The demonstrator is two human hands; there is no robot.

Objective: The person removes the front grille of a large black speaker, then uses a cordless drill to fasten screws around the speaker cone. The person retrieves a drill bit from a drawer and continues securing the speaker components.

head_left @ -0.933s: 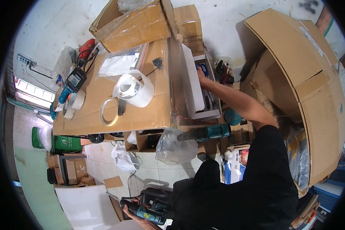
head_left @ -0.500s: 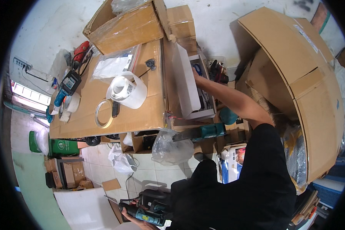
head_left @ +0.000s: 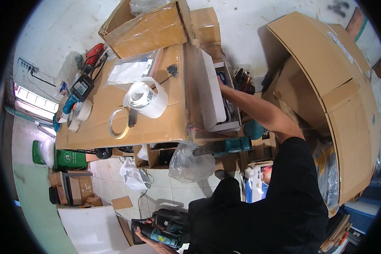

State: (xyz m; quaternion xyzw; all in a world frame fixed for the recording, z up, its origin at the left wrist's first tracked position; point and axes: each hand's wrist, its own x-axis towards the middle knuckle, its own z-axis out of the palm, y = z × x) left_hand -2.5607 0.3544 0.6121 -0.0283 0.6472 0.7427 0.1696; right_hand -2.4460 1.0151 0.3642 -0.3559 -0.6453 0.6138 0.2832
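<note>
At the lower left, my left hand (head_left: 146, 238) is closed round a teal and black power tool (head_left: 167, 239). My right arm stretches across to a narrow white box (head_left: 212, 91) at the right side of the table. Inside that box is my right hand (head_left: 223, 86), its fingers mostly hidden behind the raised white flap. Something blue, possibly scissors handles (head_left: 221, 75), shows beside the hand. Dark tools, too small to name, lie further down the box. Below it, another teal power tool (head_left: 237, 144) with a dark long end rests near a clear plastic bag (head_left: 190, 163).
The cardboard-covered table (head_left: 156, 131) bears a label roll (head_left: 146, 99), a tape ring (head_left: 119, 122), a plastic sleeve with papers (head_left: 129, 73), and a teal corded tool (head_left: 74, 95). A big open carton (head_left: 347, 101) stands on the right. An orange-brown carton (head_left: 152, 31) sits at the back.
The view has shifted slightly, so the table and boxes appear a little further right. My right hand stays inside the white box, and my left keeps its hold on the power tool.
</note>
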